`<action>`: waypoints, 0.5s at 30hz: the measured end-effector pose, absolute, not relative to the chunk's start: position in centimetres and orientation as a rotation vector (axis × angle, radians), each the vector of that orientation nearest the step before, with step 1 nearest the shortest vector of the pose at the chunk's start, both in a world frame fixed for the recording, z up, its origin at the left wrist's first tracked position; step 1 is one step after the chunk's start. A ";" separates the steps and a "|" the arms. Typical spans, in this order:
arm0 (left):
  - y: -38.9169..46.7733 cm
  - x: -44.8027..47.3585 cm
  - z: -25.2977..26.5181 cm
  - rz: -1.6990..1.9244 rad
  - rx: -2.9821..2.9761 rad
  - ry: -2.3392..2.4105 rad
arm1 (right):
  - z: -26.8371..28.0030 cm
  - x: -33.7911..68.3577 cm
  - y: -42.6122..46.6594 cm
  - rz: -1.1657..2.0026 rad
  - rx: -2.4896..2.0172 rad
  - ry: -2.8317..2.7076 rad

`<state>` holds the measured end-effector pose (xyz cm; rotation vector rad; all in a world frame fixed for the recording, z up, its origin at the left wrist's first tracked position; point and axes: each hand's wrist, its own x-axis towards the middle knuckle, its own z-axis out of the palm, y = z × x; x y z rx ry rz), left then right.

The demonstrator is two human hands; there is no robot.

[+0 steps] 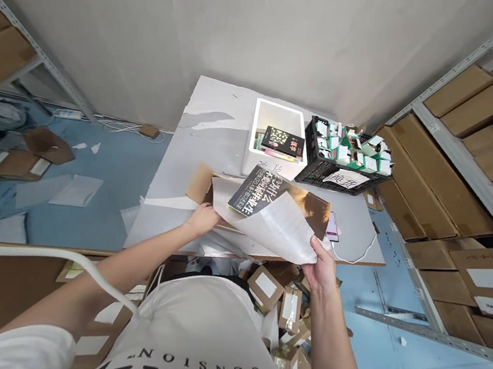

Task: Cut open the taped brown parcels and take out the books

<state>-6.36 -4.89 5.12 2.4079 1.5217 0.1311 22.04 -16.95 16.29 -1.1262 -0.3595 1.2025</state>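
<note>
Black and brown, the book (269, 189) partly under the white sheet (283, 231) over the table's (208, 147) near side looks light, slippery, best held by its edges, while the right hand (321, 266) pinches the sheet and the left hand (204, 218), by the cardboard box (198, 183), hides its grip.

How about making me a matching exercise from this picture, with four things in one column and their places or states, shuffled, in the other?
Column one
1. Left hand
2. Right hand
3. Phone
4. Black crate

Column two
A. On the table, showing a purplish screen
B. Beside the white bin, with a handwritten paper on its front
C. By a raised cardboard flap
D. Gripping the edge of a white sheet near a dark-covered book

Right pairs: 1-C, 2-D, 3-A, 4-B.
</note>
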 end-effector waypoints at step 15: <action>-0.6 -16.3 6.3 -0.109 2.152 1.970 | 14.4 21.3 -12.5 1.207 -1.088 -0.577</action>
